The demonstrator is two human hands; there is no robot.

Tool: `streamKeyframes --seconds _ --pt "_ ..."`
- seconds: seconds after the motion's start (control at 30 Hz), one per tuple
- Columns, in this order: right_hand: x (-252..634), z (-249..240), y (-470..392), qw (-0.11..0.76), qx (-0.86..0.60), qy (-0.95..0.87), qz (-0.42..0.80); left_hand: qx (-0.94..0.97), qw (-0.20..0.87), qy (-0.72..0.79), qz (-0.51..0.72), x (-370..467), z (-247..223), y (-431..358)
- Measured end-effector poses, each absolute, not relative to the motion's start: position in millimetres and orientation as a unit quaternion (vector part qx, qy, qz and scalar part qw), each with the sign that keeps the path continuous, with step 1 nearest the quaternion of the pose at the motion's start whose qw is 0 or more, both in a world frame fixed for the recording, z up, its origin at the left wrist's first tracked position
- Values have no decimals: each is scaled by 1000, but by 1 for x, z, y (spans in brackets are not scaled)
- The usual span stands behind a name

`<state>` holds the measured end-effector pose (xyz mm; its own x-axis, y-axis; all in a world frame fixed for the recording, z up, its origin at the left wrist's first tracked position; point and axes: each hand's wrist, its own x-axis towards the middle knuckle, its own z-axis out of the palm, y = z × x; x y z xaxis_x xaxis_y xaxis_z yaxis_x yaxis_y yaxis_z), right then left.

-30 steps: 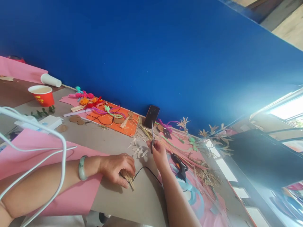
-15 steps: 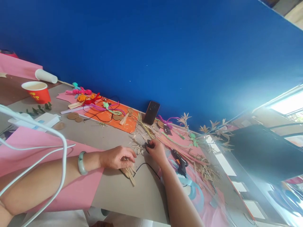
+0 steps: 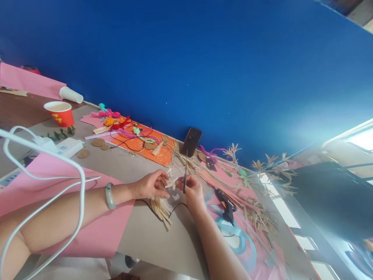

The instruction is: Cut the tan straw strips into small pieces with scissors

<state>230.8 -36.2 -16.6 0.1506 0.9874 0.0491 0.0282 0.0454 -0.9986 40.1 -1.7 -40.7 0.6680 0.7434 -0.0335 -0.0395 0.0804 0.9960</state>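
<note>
My right hand (image 3: 192, 190) is closed on dark-handled scissors (image 3: 185, 182), whose narrow blades point up toward the phone. My left hand (image 3: 153, 184), with a pale green bangle (image 3: 110, 196) on the wrist, hovers over the grey table with its fingers curled and apart; I see nothing between them. Below its fingertips lies a bundle of tan straw strips (image 3: 161, 212). Small pale scraps (image 3: 171, 182) are scattered between the two hands.
A phone (image 3: 191, 142) leans against the blue wall. On the right are a black glue gun (image 3: 226, 206), blue ribbon (image 3: 240, 243) and dried stalks. Left stand a red cup (image 3: 61, 116) and white cables (image 3: 83, 190) crossing pink paper (image 3: 96, 233).
My left hand has lifted off the straw bundle, which now shows more fully. The scissors have turned upright in my right hand. The view has shifted slightly.
</note>
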Motion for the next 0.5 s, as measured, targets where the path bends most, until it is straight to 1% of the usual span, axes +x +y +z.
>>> streamKeyframes --seconds 0.13,0.5 --pt "218 -23 -37 569 -506 -451 466 596 684 292 302 44 -45 2" --pt "211 -22 -40 543 -504 -469 481 572 668 305 365 46 -41 9"
